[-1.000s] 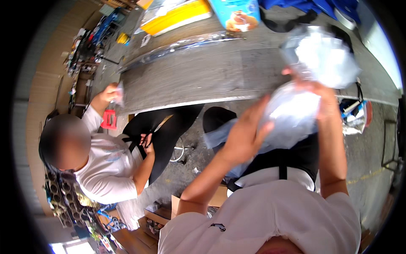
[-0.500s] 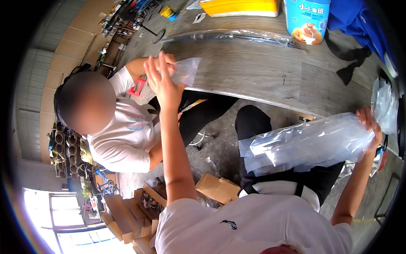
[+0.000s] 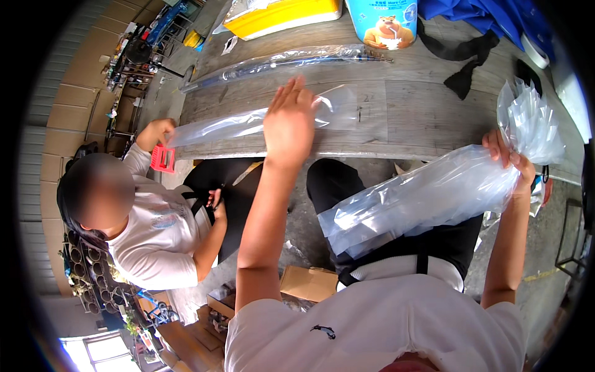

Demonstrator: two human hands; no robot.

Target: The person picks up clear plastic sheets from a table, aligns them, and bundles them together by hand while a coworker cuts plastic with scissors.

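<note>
A long clear plastic sleeve (image 3: 238, 126) lies stretched along the near edge of the table. Over its right part is my left hand (image 3: 289, 127), palm down with the fingers extended; whether it presses on the plastic is unclear. A co-worker's hand (image 3: 162, 131) is at the sleeve's left end. My right hand (image 3: 513, 162) grips a thick bundle of clear plastic sleeves (image 3: 412, 195) near its gathered right end. The bundle slants across my lap, its other end hanging loose over my knee, and its crumpled tail (image 3: 530, 118) bunches above that hand.
On the grey wooden table (image 3: 421, 118) lies a bagged thin rod-like item (image 3: 279, 62). Behind it stand a yellow bin (image 3: 285, 22) and a blue tub (image 3: 384, 25). A black strap (image 3: 462, 77) is at right. The co-worker (image 3: 155, 229) sits at left; a cardboard box (image 3: 308, 283) is on the floor.
My left hand has gone from raised beside the co-worker's hand to palm down over the table. The sleeve is now stretched out there. My right hand keeps hold of the bundle.
</note>
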